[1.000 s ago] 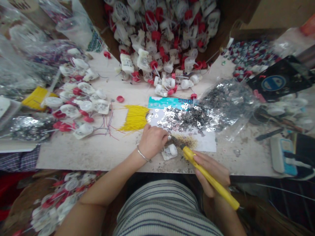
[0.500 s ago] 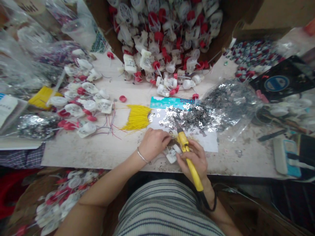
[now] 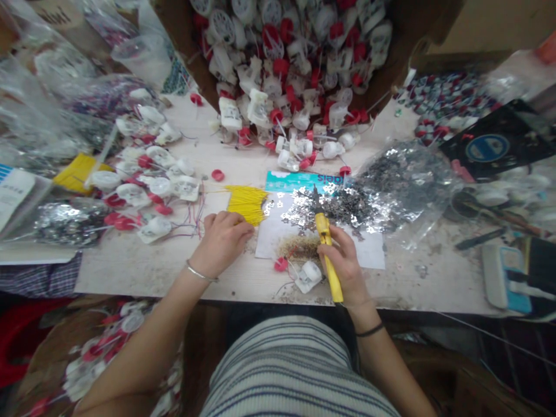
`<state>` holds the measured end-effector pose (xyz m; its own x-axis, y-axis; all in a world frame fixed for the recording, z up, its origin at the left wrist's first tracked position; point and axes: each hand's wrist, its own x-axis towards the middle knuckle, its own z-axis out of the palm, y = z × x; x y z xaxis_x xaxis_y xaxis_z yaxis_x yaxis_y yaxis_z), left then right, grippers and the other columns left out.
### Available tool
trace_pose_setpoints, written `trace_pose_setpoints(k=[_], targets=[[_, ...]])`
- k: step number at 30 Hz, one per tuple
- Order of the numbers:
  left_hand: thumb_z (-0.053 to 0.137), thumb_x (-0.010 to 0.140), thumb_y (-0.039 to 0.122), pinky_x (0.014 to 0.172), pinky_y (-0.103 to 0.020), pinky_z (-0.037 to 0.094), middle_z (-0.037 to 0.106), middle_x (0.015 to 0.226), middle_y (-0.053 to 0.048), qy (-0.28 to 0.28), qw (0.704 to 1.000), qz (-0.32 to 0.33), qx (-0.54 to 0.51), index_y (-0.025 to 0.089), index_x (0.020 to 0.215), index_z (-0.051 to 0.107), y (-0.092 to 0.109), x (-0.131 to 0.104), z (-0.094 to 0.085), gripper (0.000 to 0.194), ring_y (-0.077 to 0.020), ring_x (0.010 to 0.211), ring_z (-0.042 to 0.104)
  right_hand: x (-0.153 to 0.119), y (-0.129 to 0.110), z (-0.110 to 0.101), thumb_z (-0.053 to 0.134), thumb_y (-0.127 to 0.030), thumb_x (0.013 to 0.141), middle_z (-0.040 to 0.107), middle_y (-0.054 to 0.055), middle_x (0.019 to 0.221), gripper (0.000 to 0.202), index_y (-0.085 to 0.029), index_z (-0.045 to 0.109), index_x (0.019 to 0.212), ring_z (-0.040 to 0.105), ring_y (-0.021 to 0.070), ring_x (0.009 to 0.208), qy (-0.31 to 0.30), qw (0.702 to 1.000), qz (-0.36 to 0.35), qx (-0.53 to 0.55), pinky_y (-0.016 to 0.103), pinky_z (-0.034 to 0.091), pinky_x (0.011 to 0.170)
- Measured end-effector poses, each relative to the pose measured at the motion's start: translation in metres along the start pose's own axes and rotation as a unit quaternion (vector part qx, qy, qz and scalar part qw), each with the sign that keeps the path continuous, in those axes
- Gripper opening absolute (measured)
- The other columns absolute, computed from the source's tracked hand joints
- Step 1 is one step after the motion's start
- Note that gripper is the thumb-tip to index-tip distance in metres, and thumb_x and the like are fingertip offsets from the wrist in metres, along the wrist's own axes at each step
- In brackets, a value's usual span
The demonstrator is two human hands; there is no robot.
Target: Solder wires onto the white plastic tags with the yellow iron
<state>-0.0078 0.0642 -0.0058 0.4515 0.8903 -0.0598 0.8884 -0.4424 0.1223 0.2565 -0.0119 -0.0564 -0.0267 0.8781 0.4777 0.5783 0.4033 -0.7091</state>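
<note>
My right hand [image 3: 345,260] is wrapped round a yellow soldering iron [image 3: 329,249], its dark tip up over small silver metal pieces [image 3: 297,208]. Bent fingers of my left hand [image 3: 226,236] are at the lower left edge of a bundle of yellow wires [image 3: 245,204]; whether they pinch a wire is too small to tell. Between the hands, near the front edge, lies a white plastic part [image 3: 308,276] with thin wires and a red cap [image 3: 280,264]. Behind it a brown stain marks the white sheet [image 3: 369,255].
A large carton [image 3: 182,40] spills white and red parts at the back. More such parts [image 3: 158,185] lie at the left. A plastic bag of metal pieces [image 3: 408,179] sits right of the sheet, and a pale device [image 3: 495,278] stands at the far right.
My left hand has moved left and away from the white part, to the yellow wires. The soldering iron has been raised away from the part, which now lies untouched.
</note>
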Motion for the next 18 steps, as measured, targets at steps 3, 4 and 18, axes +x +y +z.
trace_pose_setpoints(k=[3,4,18], targets=[[0.051,0.084,0.022,0.084,-0.045,0.040,0.062,0.098,-0.011,0.047,0.998,0.006,-0.033,0.020,0.081,0.066,-0.001,0.003,0.001,0.016,-0.0289,0.097,0.052,0.000,-0.003,-0.003,0.059,-0.011,0.080,0.051,0.004,0.131,0.021,-0.024,0.064,0.095,0.058,0.0188,0.113,0.026,0.999,-0.013,-0.019,0.030,0.058,0.086],[0.049,0.085,0.021,0.087,-0.044,0.040,0.061,0.101,-0.011,0.074,0.996,0.001,-0.052,0.019,0.083,0.065,0.002,0.004,0.000,0.016,-0.0280,0.099,0.052,-0.002,-0.004,-0.006,0.061,-0.009,0.078,0.051,0.004,0.132,0.024,-0.024,0.064,0.097,0.059,0.0195,0.112,0.038,0.999,-0.020,-0.025,0.032,0.058,0.087],[0.052,0.085,0.023,0.077,-0.039,0.032,0.070,0.078,-0.003,-0.093,0.981,0.036,-0.167,0.020,0.078,0.067,0.103,0.035,0.014,0.017,-0.0218,0.079,0.059,-0.075,-0.041,-0.069,0.061,-0.007,0.071,0.063,0.006,0.120,0.046,-0.018,0.059,0.116,0.067,0.0236,0.098,0.063,0.997,0.051,0.003,0.036,0.062,0.075]])
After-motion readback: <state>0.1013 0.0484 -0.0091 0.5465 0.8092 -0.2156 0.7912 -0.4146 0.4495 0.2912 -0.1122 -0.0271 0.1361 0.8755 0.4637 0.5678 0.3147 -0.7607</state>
